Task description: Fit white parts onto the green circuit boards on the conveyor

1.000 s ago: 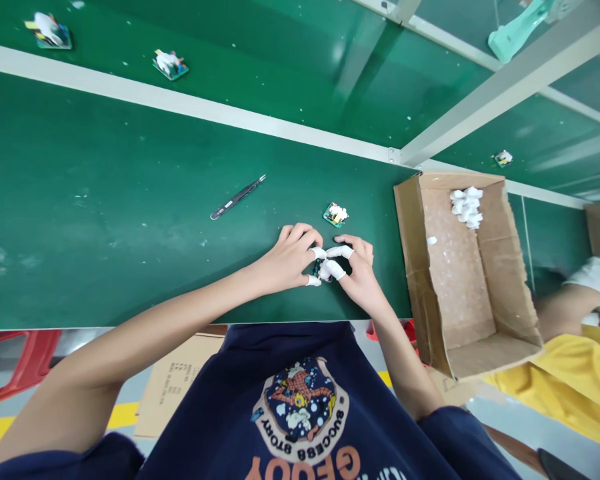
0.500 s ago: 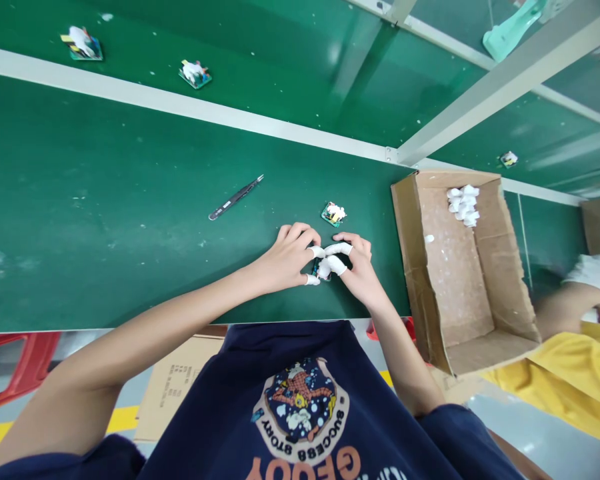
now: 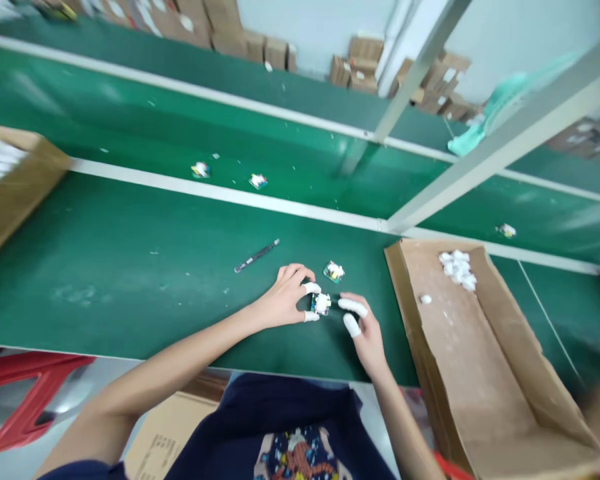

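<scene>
My left hand (image 3: 289, 297) pinches a small circuit board with white parts (image 3: 321, 304) between thumb and forefinger, both capped in white finger cots, low over the green table (image 3: 130, 267). My right hand (image 3: 363, 330) hovers just right of that board with its cotted thumb and forefinger apart, holding nothing. A second small board (image 3: 334, 271) lies on the table just beyond my hands. Black tweezers (image 3: 257, 256) lie to the left of it.
An open cardboard box (image 3: 485, 387) with several white pieces (image 3: 459, 267) stands at the right. Another box (image 3: 10, 180) sits at the far left. Small boards (image 3: 201, 170) (image 3: 258, 181) (image 3: 506, 231) ride the belt beyond the white rail. A red stool (image 3: 25, 393) stands lower left.
My right hand has let go of the small board and drawn back to the right; my left hand still pinches it. The camera has tilted upward, showing more of the belt and far boxes.
</scene>
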`<action>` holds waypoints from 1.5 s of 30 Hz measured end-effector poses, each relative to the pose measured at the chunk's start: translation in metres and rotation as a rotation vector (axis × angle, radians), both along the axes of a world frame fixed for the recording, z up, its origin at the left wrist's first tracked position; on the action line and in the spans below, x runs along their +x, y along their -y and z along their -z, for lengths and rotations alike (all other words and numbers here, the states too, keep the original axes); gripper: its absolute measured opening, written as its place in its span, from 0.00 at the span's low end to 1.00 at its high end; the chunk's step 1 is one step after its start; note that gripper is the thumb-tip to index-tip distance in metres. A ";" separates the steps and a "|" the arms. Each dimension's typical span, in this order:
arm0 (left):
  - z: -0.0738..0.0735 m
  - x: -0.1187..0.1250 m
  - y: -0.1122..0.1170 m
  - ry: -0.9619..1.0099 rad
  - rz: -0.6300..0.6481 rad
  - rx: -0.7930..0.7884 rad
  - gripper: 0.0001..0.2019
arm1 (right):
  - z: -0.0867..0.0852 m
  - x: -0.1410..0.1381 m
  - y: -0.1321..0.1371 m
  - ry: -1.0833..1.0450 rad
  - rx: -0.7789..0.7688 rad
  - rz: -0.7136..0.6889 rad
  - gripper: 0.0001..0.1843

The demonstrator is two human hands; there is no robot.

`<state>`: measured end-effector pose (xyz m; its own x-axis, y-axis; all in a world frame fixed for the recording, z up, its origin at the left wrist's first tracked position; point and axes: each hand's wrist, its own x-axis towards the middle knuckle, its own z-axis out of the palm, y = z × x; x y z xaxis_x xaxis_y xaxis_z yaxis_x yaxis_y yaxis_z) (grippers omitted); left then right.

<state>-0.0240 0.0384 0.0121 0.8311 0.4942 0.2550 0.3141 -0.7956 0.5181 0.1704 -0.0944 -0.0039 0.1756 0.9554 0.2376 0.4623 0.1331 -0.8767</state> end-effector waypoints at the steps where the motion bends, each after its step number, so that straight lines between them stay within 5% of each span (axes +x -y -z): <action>1: -0.003 -0.002 -0.007 0.021 -0.070 0.005 0.21 | 0.004 0.000 0.002 -0.014 0.026 0.019 0.10; 8: -0.022 0.031 -0.108 -0.127 -0.520 0.087 0.22 | 0.026 -0.003 0.008 -0.099 0.093 0.022 0.10; 12: -0.023 0.076 -0.171 -0.202 -0.622 0.116 0.20 | 0.031 -0.005 0.009 -0.097 0.159 0.025 0.11; 17: -0.011 0.106 -0.207 -0.299 -0.650 0.105 0.22 | 0.033 -0.011 0.006 -0.113 0.259 0.114 0.10; 21: -0.013 0.091 -0.223 -0.370 -0.631 0.107 0.33 | 0.030 -0.013 0.005 -0.108 0.294 0.108 0.10; 26: -0.020 0.048 -0.236 -0.484 -0.719 0.041 0.29 | 0.026 -0.014 0.007 -0.075 0.287 0.051 0.11; 31: -0.024 0.042 -0.226 -0.488 -0.755 0.034 0.19 | 0.018 -0.012 0.008 -0.024 0.257 0.020 0.12; 35: -0.034 0.053 -0.196 -0.398 -0.668 0.101 0.19 | 0.012 -0.004 0.010 0.037 0.216 -0.007 0.11; 41: -0.052 0.034 -0.096 -0.295 -0.329 0.100 0.18 | 0.006 -0.007 0.000 0.089 0.278 -0.011 0.12; 45: -0.053 0.020 -0.026 -0.267 -0.059 -0.027 0.17 | -0.027 -0.018 0.028 0.106 0.337 -0.118 0.15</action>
<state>-0.0039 0.0645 0.0648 0.8364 0.5478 0.0172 0.4880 -0.7587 0.4315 0.1524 -0.1219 0.0234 0.0266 0.8326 0.5533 0.5121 0.4640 -0.7228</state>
